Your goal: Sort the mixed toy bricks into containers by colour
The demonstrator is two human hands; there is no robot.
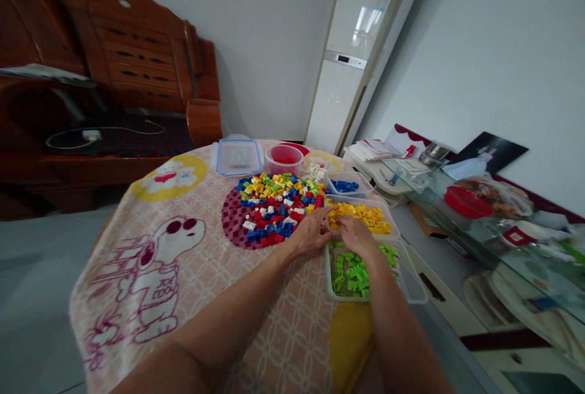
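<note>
My left hand (312,232) is at the left edge of a clear plastic box (388,204) of yellow toy bricks (365,216). Its fingers are bent together there, and whatever they grip is too small to make out. Over the near left part of the same box, my right hand (355,233) has its fingers curled down among the yellow bricks, so the fingertips are hidden. A box (329,284) of green bricks (356,273) lies under my right forearm. Beside my left hand spreads a pile of mixed red, blue, white, yellow and green bricks (278,205).
Behind the yellow bricks stands a small box of blue bricks (343,186), with white bricks (317,171) nearby. A red-lined round tub (284,159) and a blue-rimmed lid (238,158) sit at the far edge. A cluttered glass shelf (457,235) borders the table's right side.
</note>
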